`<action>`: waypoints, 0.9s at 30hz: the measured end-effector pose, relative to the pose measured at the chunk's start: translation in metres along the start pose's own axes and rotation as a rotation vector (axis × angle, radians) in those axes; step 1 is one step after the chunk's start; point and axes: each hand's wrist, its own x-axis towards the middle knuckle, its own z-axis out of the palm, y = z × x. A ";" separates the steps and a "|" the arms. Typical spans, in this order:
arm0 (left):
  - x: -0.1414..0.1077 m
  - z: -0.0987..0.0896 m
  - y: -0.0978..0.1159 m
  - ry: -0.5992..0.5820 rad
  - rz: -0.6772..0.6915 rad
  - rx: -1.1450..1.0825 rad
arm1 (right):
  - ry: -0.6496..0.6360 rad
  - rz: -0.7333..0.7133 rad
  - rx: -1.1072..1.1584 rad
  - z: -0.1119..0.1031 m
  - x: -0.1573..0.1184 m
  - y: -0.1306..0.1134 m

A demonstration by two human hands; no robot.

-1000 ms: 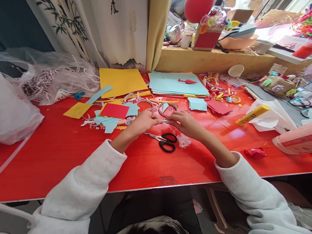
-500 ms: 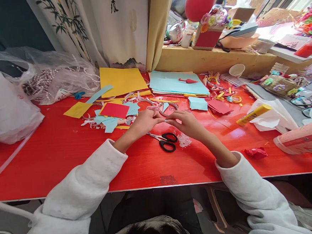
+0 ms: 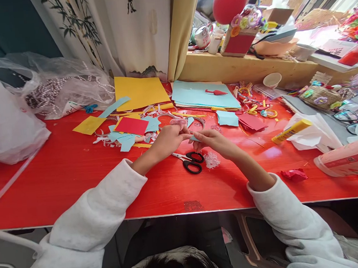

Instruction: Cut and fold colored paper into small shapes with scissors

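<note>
My left hand (image 3: 169, 142) and my right hand (image 3: 215, 142) meet above the middle of the red table, both closed in a pinch. Between their fingertips shows a small light-blue paper piece (image 3: 194, 138), mostly covered by the fingers. A pink fluffy thing (image 3: 178, 122) sits at the back of my left hand; whether it is worn or held is unclear. Black-handled scissors (image 3: 193, 162) lie just below the hands, beside a pale pink tassel-like bundle (image 3: 212, 160). Behind the hands are ring-shaped bands (image 3: 198, 123) and blue paper scraps (image 3: 127, 141).
A red paper square (image 3: 131, 126) rests on the scraps. Yellow sheets (image 3: 141, 91) and blue sheets (image 3: 201, 95) lie at the back. To the right are a yellow glue stick (image 3: 291, 131) and a pink cylinder (image 3: 349, 157). Plastic bags (image 3: 9, 117) stand on the left.
My right hand's fingers have turned and shifted slightly, and more of the blue paper shows between the hands. My left hand has moved slightly right.
</note>
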 end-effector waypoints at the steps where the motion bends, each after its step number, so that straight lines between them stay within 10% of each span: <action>1: 0.000 0.000 -0.001 0.020 0.004 0.031 | -0.017 0.042 0.082 0.000 0.000 -0.001; 8: 0.001 0.006 -0.008 0.158 0.057 0.183 | -0.015 0.052 0.284 0.000 -0.003 -0.004; 22: 0.002 0.006 -0.008 0.128 -0.089 0.187 | 0.112 -0.182 -0.149 0.007 0.003 0.006; 27: 0.002 0.008 -0.009 0.164 0.010 0.294 | 0.048 -0.007 0.166 0.005 0.000 0.001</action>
